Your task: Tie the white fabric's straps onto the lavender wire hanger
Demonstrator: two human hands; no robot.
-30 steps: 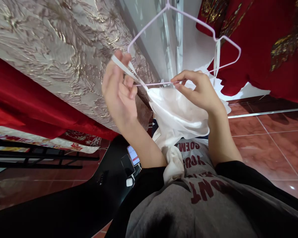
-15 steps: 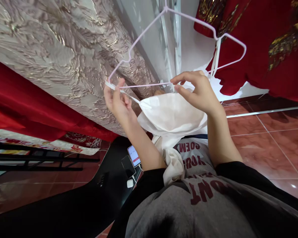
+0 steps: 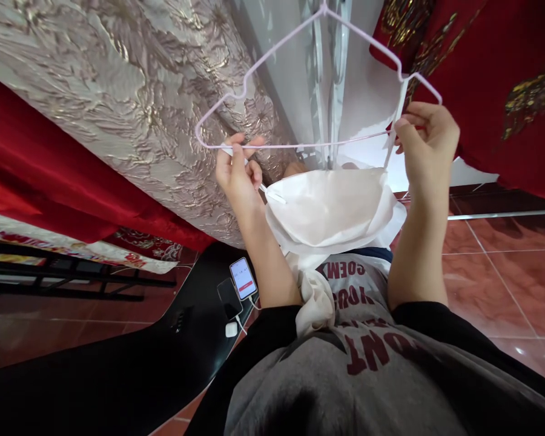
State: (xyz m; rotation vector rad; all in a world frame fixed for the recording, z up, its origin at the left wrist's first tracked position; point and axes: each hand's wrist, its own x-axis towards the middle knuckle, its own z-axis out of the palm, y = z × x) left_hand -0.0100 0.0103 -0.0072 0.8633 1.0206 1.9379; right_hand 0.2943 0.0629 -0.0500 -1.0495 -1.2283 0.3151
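A pale pink wire hanger is held up in front of me. Below its lower bar hangs a white garment, its neckline open towards me and its lower part bunched against my shirt. At the hanger's lower left corner, my left hand is closed on one thin strap of the garment, with fingers around the bar. The other strap runs down from the right notch of the hanger. My right hand pinches that strap beside the lower bar. The hook lies beyond the top edge.
Shiny textured fabric and red cloth hang at the left. A red sequinned garment hangs at the right. Two phones, one lit phone and one dark phone, lie with a white case on a black surface.
My right hand has moved right from the middle of the lower bar to the right strap. My left hand and the strap in it have shifted inward from the hanger's left end.
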